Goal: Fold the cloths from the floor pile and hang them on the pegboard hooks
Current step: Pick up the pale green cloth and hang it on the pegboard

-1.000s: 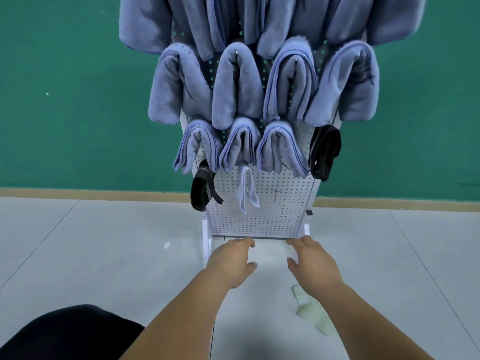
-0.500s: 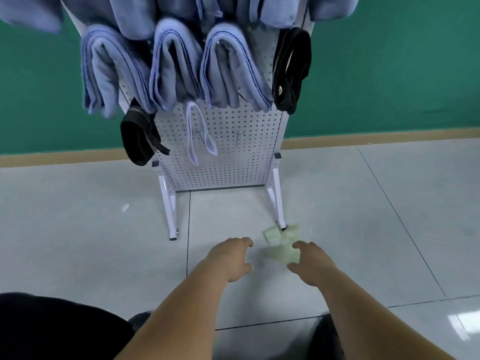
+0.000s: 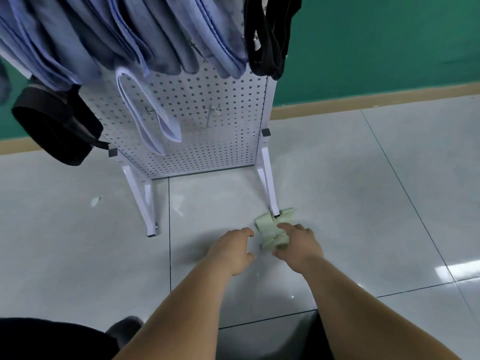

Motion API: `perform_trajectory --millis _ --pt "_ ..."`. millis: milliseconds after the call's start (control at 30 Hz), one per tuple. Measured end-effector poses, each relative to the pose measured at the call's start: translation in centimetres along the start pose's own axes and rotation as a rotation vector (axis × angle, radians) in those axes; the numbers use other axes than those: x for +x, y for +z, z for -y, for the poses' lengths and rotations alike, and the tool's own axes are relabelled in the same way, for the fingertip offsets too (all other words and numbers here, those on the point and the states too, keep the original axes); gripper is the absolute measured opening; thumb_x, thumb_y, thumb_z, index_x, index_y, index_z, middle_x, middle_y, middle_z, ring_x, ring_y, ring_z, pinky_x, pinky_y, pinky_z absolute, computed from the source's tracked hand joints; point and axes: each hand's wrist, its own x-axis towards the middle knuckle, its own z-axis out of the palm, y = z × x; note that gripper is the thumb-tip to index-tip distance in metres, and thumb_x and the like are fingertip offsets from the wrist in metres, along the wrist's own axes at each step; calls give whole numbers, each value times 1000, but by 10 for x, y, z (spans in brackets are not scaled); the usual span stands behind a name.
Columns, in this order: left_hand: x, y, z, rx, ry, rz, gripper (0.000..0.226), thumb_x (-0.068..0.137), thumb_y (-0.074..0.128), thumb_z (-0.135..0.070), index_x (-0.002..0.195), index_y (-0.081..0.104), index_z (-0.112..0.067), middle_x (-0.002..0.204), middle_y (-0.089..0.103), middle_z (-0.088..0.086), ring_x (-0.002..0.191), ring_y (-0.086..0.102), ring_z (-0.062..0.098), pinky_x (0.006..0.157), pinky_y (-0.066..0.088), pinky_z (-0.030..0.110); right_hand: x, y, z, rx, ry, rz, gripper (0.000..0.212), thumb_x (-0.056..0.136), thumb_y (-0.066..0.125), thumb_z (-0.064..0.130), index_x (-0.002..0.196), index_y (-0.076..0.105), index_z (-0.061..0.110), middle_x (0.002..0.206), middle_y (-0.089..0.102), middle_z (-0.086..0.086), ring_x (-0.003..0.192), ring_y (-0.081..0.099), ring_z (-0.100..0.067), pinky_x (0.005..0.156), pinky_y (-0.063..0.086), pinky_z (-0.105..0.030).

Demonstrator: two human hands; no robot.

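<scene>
Pale green cloth (image 3: 267,229): lies bunched and twisted on the grey floor tiles (image 3: 363,203), touching the foot of the right-side leg (image 3: 268,190) of the pegboard stand, with one end reaching just past that foot. Right hand (image 3: 298,245): rests on the near end of the cloth, fingers (image 3: 284,226) curled over the top and thumb tucked in below, pinching a fold between them. Left hand (image 3: 230,249): hovers just beside the cloth on its left, apart from it by a narrow gap, back of the hand up, fingers loosely bent, holding nothing. White pegboard (image 3: 202,100): stands upright on slanted legs in front of a green wall (image 3: 389,35) with a tan skirting strip (image 3: 363,98). Folded blue-grey cloths (image 3: 155,35): hang side by side across the upper part of the board, lower ends overlapping its perforated face. Narrow pale strip (image 3: 145,110): hangs looped just below them, with a bare hook (image 3: 211,110) to its right. Dark strap (image 3: 267,40): hangs at the board's right edge. Dark belt-like band (image 3: 57,126): hangs at the left edge. Small white scrap (image 3: 95,201): lies on the floor, left of the left-side leg (image 3: 149,203). Dark clothing (image 3: 39,339): fills the bottom left corner of the view.
</scene>
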Motion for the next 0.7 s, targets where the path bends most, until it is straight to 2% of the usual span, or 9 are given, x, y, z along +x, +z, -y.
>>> perform_trajectory --millis 67,167,333,433,533,633,700 --pt "4 2 -1 2 1 1 62 94 66 -36 152 44 -35 137 61 -3 129 56 22 106 49 41 4 4 6 -60 -61 -20 68 90 72 36 151 45 45 137 48 7 130 41 -20 93 54 -36" --pt "7 3 3 9 -7 2 60 96 66 -35 152 45 -33 137 61 -2 129 56 22 107 49 40 9 11 12 -165 -95 6 52 95 65 27 143 55 44 136 47 6 128 43 -20 92 52 -34" --pt "4 2 9 -5 -26 4 57 98 66 -35 151 45 -32 134 62 -5 127 56 19 107 49 36 11 14 12 -254 -20 -75 31 93 65 17 116 70 37 120 53 6 113 48 -19 76 46 -29" --pt "-1 -4 8 -25 -16 -9 56 98 66 -35 150 46 -34 136 60 -6 126 57 19 106 49 36 9 6 17 -64 -51 -165 15 101 60 28 107 73 35 115 52 7 113 46 -18 76 50 -31" --pt "-7 -16 5 -107 2 -109 55 95 66 -39 146 47 -42 136 55 -9 116 63 22 102 53 40 4 -9 30 164 -154 -260 10 101 63 33 101 73 35 115 62 14 114 51 -13 82 50 -28" --pt "-17 -33 -4 -251 50 -268 51 97 65 -42 145 48 -46 127 55 -10 104 65 20 97 55 41 -11 -31 50 423 -206 -290 6 99 67 33 97 70 38 101 72 16 95 67 -8 78 55 -28" --pt "-27 -46 -11 -333 79 -381 46 98 65 -41 142 53 -45 115 59 -11 96 65 16 94 56 40 -26 -44 63 524 -245 -323 6 99 68 31 97 71 37 92 74 14 85 69 -6 72 56 -28"
